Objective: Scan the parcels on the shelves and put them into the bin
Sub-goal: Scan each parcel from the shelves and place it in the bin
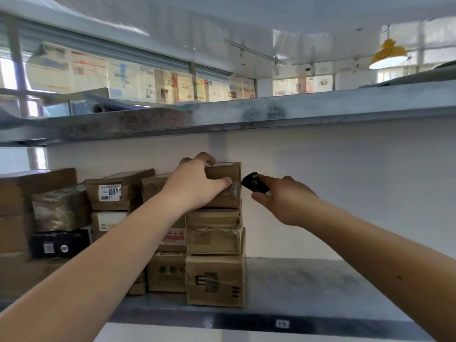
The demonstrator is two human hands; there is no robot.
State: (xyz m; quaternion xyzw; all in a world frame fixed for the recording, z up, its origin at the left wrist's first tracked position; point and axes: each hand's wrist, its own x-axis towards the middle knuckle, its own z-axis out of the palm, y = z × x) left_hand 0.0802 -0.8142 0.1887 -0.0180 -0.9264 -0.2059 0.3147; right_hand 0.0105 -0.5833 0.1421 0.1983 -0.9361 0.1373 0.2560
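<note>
A brown cardboard parcel (225,174) tops the rightmost stack on the metal shelf (296,282). My left hand (195,183) grips it, fingers curled over its top edge and thumb on its taped front. Just right of the parcel, my right hand (286,198) holds a small black scanner (254,183) between thumb and fingers, its front end close to the parcel's right side. Two more taped boxes (214,233) and a larger printed box (216,280) lie under the gripped parcel. No bin is in view.
Several more parcels fill the shelf's left part, among them a box with a white label (109,193) and a black box (59,245). An upper shelf (271,112) hangs overhead. A yellow lamp (388,56) hangs at the far right. The shelf's front edge bears a small tag (282,324).
</note>
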